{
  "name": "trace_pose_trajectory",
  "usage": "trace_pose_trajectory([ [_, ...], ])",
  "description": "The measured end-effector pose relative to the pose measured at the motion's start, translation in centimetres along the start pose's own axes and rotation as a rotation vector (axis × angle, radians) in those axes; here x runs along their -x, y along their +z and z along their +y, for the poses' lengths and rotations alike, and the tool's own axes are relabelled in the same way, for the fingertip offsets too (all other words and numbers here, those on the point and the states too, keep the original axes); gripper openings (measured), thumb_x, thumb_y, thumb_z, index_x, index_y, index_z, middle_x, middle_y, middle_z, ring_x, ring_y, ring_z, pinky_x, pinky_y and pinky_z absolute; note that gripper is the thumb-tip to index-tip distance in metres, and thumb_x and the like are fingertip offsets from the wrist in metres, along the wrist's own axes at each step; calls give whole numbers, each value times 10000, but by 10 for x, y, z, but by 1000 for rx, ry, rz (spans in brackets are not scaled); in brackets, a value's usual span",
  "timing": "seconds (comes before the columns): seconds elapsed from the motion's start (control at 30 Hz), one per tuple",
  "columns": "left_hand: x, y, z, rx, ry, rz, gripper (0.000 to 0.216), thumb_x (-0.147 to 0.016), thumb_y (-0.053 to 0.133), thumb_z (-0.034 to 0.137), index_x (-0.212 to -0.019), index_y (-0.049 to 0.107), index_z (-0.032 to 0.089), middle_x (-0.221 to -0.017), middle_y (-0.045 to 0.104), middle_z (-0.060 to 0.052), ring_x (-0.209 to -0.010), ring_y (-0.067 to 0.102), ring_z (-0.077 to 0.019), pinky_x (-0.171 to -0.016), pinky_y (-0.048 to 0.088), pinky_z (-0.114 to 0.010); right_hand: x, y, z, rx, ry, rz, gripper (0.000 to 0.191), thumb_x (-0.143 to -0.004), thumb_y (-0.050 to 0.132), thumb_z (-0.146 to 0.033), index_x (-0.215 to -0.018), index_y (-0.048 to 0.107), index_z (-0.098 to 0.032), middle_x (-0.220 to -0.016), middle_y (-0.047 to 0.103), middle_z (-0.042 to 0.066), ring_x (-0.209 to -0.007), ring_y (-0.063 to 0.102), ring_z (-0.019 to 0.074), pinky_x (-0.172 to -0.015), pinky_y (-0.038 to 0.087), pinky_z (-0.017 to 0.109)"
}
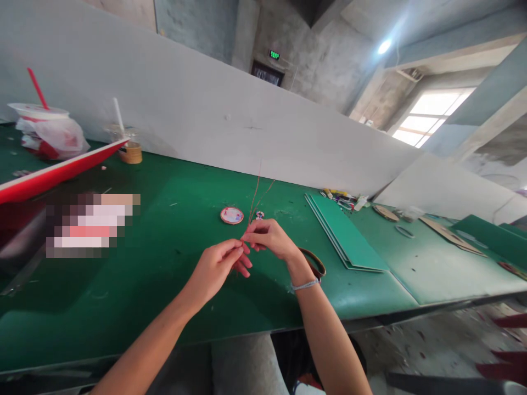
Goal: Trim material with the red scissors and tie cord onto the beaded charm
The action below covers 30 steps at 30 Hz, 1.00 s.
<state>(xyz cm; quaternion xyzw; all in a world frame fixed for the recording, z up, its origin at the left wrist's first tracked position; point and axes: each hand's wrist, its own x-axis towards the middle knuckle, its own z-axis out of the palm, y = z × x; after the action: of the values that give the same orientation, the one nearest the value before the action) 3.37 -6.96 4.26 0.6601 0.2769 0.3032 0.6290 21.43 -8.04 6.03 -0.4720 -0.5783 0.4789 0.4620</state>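
Note:
My left hand (218, 263) pinches thin reddish-brown cord (254, 198) between thumb and index finger, its other fingers loosely spread below. Right beside it, my right hand (269, 237) also pinches the cord, and the fingertips of both hands nearly touch. Two fine ends of the cord rise above my fingers and spread apart; the part between the fingertips is mostly hidden. Just beyond my hands lie a small round disc with a printed face (231, 215) and a little cluster of multicoloured pieces (259, 215), too small to make out.
Stacked green boards (349, 233) lie to the right, with a brown band (315, 262) by my right wrist. Assorted tools (341, 197) sit along the white partition (197, 109). At left are a red tray-like object (61, 171), a bagged cup (53, 131) and a tape roll (130, 153).

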Motion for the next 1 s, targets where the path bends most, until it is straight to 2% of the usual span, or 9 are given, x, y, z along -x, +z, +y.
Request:
trace_pose_trajectory([
  [0.2, -1, -2, -3, -47, 16, -21, 220, -914, 469, 364, -835, 565, 182, -710, 667, -5, -617, 674, -176, -646, 478, -310, 0, 6, -2, -22, -55, 77, 178, -694, 755, -286, -606, 653, -171, -474, 534, -53, -440, 436, 59, -428, 322, 191],
  [0.63, -2, -1, -4, -100, 23, -70, 229, -931, 441, 344, -816, 558, 183, -707, 673, -4, -616, 676, -173, -621, 438, -297, -6, 5, 7, -117, -114, 227, 203, -665, 778, -279, -588, 622, -174, -472, 499, -61, -424, 409, 59, -418, 264, 207],
  [0.73, -1, 0, -3, -35, 19, -68, 225, -925, 456, 351, -817, 558, 182, -709, 673, -3, -618, 673, -171, -647, 465, -303, -5, 2, 4, -113, -84, 197, 185, -704, 767, -318, -668, 666, -166, -483, 520, -52, -432, 428, 61, -406, 241, 205],
  [0.87, -1, 0, -2, 22, 26, -51, 207, -917, 474, 336, -813, 559, 179, -708, 669, -4, -618, 670, -169, -657, 493, -306, -2, -2, 0, -115, -44, 76, 185, -729, 763, -329, -788, 701, -165, -531, 563, -41, -453, 471, 65, -403, 239, 202],
  [1.0, -1, 0, -1, 48, 40, -53, 204, -919, 478, 334, -823, 564, 176, -713, 668, -3, -622, 673, -169, -658, 504, -305, -1, -3, 0, -96, 6, -26, 190, -743, 755, -333, -811, 712, -161, -542, 564, -38, -477, 484, 66, -423, 264, 200],
])
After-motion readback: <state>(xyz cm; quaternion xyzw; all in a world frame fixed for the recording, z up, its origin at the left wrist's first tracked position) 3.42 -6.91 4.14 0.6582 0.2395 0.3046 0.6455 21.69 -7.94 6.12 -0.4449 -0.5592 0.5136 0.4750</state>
